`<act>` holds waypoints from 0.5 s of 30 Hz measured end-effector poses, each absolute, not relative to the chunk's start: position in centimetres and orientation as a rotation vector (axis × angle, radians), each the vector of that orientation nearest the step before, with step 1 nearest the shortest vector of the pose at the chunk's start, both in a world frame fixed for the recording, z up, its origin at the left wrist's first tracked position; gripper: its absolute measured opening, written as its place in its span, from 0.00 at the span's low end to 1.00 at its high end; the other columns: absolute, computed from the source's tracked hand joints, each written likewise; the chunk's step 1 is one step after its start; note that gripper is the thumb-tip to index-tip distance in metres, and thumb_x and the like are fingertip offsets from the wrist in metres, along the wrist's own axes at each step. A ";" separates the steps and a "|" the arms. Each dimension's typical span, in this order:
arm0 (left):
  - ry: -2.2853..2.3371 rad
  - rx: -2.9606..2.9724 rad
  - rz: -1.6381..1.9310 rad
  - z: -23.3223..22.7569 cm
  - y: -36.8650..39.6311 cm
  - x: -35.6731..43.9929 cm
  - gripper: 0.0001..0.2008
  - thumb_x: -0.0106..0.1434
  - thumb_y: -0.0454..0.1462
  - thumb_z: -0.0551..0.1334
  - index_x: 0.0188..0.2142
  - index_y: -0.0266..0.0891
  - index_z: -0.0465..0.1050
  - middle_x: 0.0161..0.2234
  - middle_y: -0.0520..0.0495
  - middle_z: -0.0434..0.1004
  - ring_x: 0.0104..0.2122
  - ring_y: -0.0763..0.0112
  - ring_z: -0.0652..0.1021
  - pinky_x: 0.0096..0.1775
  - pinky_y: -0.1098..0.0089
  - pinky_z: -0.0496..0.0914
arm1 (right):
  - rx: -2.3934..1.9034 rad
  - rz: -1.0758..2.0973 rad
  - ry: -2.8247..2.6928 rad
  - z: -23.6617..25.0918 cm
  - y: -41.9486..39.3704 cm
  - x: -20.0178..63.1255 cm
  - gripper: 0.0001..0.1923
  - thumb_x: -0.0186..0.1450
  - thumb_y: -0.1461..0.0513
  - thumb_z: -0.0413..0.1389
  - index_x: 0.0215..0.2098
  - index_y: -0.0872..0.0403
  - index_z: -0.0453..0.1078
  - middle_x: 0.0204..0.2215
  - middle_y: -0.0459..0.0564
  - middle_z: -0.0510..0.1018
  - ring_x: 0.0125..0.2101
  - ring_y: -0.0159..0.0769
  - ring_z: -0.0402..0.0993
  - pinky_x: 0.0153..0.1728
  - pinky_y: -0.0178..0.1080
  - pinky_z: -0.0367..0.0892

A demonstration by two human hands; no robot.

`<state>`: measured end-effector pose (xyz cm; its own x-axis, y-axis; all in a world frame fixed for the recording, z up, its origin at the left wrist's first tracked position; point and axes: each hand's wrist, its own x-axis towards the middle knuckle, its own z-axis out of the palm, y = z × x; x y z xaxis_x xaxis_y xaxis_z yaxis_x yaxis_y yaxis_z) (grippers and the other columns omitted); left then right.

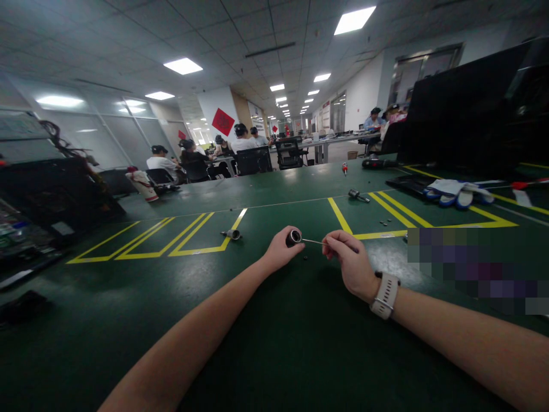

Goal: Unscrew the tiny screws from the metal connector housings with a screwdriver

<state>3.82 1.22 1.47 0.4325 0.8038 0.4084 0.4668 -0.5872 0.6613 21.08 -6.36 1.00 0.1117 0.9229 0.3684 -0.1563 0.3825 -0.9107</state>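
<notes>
Left hand [281, 247] is clenched around a small dark metal cylinder with an open round end [294, 237], held just above the dark green bench with yellow marking lines [257, 320]. Right hand [349, 260] pinches a thin silver metal rod tool [313, 241], tip at the cylinder's opening. A similar small metal cylinder [232, 234] lies on the bench left of the hands, white-and-blue work gloves [454, 191] far right.

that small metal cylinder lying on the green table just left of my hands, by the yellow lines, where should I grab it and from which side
Probably take the small metal cylinder across its round body, coming down from above with thumb and finger on its two long sides. It lies on its side on the green table, with open space around it. The left hand is nearest but already has a grip on a ring-shaped part.
</notes>
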 end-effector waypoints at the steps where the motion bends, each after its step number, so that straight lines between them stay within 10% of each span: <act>1: 1.067 2.231 0.995 1.5 1.2 3.9 0.10 0.52 0.34 0.62 0.36 0.37 0.67 0.32 0.51 0.69 0.32 0.71 0.70 0.37 0.69 0.65 | -0.834 0.946 -1.190 1.0 -6.4 21.1 0.07 0.60 0.59 0.54 0.26 0.53 0.68 0.22 0.44 0.70 0.25 0.32 0.65 0.27 0.37 0.60; 15: 1.114 2.290 0.976 0.5 1.9 3.6 0.11 0.51 0.37 0.65 0.30 0.37 0.64 0.26 0.54 0.67 0.27 0.73 0.68 0.30 0.71 0.62 | -0.864 0.962 -1.364 1.2 -6.6 20.9 0.07 0.62 0.59 0.53 0.28 0.53 0.67 0.23 0.44 0.70 0.27 0.33 0.65 0.29 0.38 0.60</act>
<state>3.63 1.92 0.53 0.4350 0.8010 0.4112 0.5132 -0.5958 0.6178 20.94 -6.62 1.18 -0.0280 0.9228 0.3843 -0.0528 0.3826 -0.9224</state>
